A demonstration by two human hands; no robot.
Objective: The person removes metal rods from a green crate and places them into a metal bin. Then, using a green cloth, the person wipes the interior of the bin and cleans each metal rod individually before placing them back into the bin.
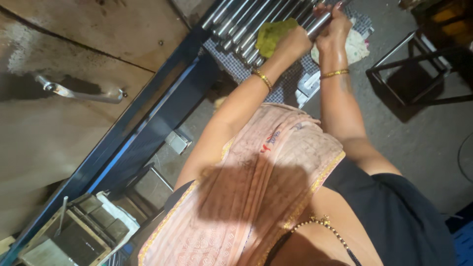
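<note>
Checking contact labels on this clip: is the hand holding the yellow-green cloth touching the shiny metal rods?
Touching. The head view shows the left hand pressing the folded yellow-green cloth onto the row of shiny metal rods; no gap shows between cloth and rods.

Metal rods (256,22) — smooth, glossy, bright highlights. Rag (273,35) — yellow-green cloth, matt, fuzzy. Checked cloth (290,81) beneath, matt weave. Frame (148,123) — blue painted metal, slight sheen. Floor (423,133) rough, dull.
</note>
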